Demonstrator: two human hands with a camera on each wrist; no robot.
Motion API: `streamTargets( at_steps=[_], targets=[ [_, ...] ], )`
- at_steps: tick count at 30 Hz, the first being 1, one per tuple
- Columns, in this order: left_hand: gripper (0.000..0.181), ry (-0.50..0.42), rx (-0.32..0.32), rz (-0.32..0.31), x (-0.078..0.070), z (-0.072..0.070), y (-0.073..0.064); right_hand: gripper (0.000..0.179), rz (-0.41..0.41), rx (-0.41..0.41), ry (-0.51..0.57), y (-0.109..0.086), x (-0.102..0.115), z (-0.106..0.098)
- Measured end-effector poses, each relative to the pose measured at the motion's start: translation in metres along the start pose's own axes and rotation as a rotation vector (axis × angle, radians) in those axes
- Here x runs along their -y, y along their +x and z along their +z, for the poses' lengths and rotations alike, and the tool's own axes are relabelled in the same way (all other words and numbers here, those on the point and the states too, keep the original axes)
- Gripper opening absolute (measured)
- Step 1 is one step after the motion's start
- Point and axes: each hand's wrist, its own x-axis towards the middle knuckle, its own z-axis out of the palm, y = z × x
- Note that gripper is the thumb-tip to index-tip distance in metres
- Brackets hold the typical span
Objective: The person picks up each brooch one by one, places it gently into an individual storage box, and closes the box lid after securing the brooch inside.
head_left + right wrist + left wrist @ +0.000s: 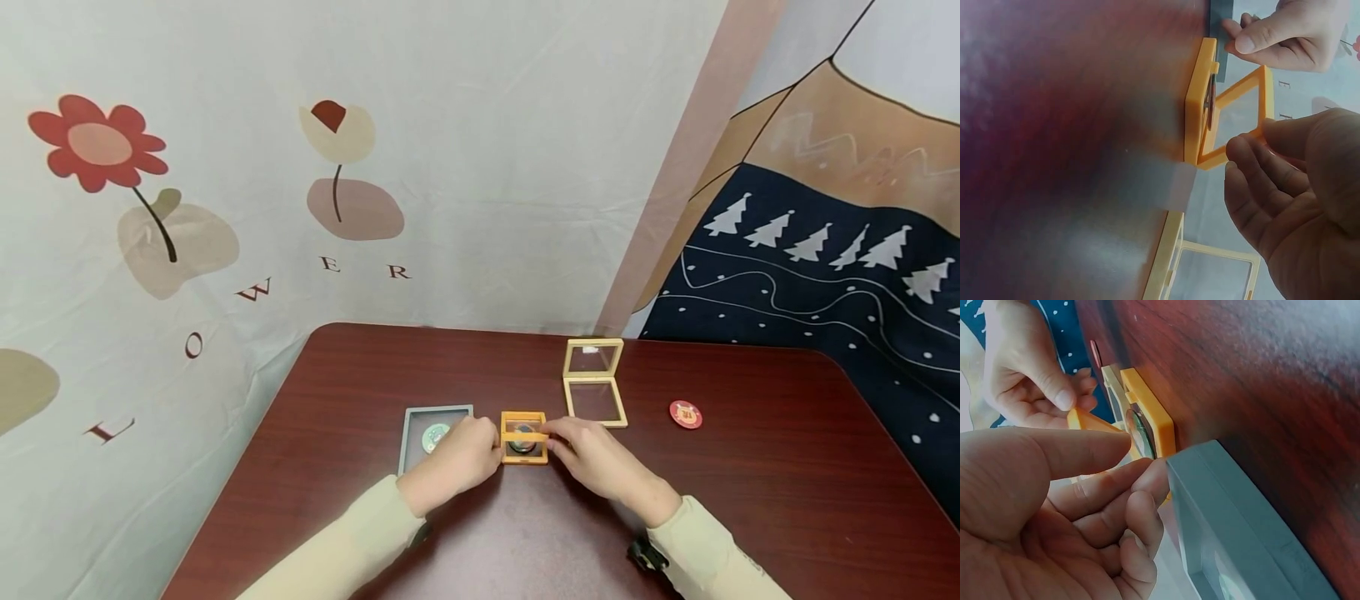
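A small orange display frame (524,460) with clear panes stands partly unfolded at mid-table, its lid (1265,94) raised at an angle. On its lower half lies a dark round chip (1140,434). My right hand (596,454) pinches the lid's edge between thumb and fingers. At the frame's left side is my left hand (465,454), thumb and loosely bent fingers close by the frame's edge with nothing between them. Partly hidden behind that hand, a grey-blue frame (406,437) holds a pale green chip (434,437).
Behind my right hand, a cream frame (619,408) stands unfolded with its lid upright. Farther right lies a red chip (686,414) on the dark red table (765,500). Printed curtains (487,150) hang along the table's far side.
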Motion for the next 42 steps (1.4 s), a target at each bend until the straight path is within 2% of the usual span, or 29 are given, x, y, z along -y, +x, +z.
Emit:
streamTargets(
  at_steps=[13,22,28,42],
  targets=[
    [0.036,-0.089,0.002,-0.056,-0.006,0.000,-0.011,0.015,0.009,0.041,0.043,-0.002,-0.002,0.004],
    [0.045,-0.011,-0.056,-0.013,-0.005,0.005,-0.010,0.012,0.006,0.084,0.034,-0.004,-0.002,0.004],
    [0.043,0.012,-0.048,-0.031,-0.005,0.008,-0.009,0.009,0.015,0.097,0.030,-0.004,-0.002,0.006],
    [0.042,0.037,-0.027,-0.070,-0.007,0.010,-0.007,0.007,-0.031,0.107,0.007,-0.005,-0.002,0.005]
  ],
)
